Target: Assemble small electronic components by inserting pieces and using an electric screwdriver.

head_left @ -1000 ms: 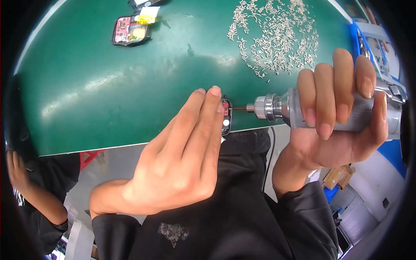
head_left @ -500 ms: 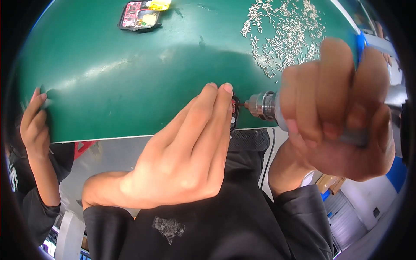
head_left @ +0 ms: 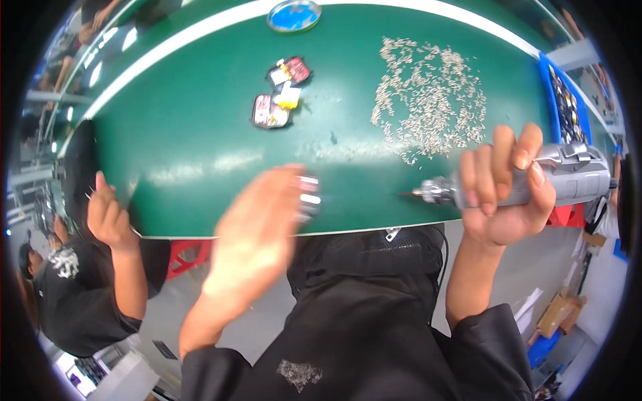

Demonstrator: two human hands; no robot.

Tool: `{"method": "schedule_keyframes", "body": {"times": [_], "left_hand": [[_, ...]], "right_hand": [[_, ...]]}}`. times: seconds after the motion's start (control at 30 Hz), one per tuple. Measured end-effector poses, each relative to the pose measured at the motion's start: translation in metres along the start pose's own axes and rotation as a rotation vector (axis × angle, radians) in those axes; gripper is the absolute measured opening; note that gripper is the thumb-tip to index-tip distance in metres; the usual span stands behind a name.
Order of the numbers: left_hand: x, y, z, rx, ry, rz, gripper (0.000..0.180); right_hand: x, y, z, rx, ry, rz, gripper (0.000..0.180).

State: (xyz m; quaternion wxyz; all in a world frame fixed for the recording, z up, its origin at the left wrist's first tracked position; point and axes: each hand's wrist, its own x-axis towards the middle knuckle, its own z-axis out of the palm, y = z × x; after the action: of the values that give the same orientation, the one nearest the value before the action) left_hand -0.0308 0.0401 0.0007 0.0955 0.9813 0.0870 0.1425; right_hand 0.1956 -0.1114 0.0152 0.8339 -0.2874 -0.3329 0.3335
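My left hand (head_left: 257, 227), smeared by motion, is closed at the table's near edge on a small electronic device (head_left: 309, 198). The device shows at the fingertips as a dark, blurred case with pale spots; the fingers cover the rest. My right hand (head_left: 501, 194) grips a grey electric screwdriver (head_left: 578, 182), held lengthwise with its bit toward the left. That bit is apart from the device, with green tabletop between them. Beyond my left hand lie two open black device cases (head_left: 269, 113) with red circuit boards and yellow pieces.
Many small silvery screws (head_left: 435, 100) are spread on the green table (head_left: 200, 134). A round dish with blue contents (head_left: 294, 16) stands at the far edge. To the right is a blue tray (head_left: 565, 100) of dark parts. At left, a co-worker's hand (head_left: 110, 212) is over the edge.
The screwdriver bit has drawn away from the device. My left hand has moved left with the device. The view has shifted, bringing the dish, blue tray and second open case into sight.
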Motion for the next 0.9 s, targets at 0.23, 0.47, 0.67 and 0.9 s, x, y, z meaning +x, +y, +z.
{"method": "schedule_keyframes", "body": {"times": [0.23,0.47,0.67,0.9], "left_hand": [[0.022,-0.024,-0.026,0.339,0.199,-0.381,0.054],[0.094,0.013,0.019,-0.012,0.168,-0.027,0.023],[0.111,0.017,0.03,0.098,0.122,0.054,0.019],[0.118,0.011,0.032,0.174,0.106,0.239,0.019]], "right_hand": [[-0.042,-0.017,-0.04,0.168,0.439,-0.094,0.012],[-0.048,-0.016,-0.041,0.304,0.428,-0.122,0.011],[-0.051,-0.018,-0.051,0.35,0.344,-0.102,0.011],[-0.054,-0.018,-0.058,0.367,0.293,-0.105,0.013]]}}
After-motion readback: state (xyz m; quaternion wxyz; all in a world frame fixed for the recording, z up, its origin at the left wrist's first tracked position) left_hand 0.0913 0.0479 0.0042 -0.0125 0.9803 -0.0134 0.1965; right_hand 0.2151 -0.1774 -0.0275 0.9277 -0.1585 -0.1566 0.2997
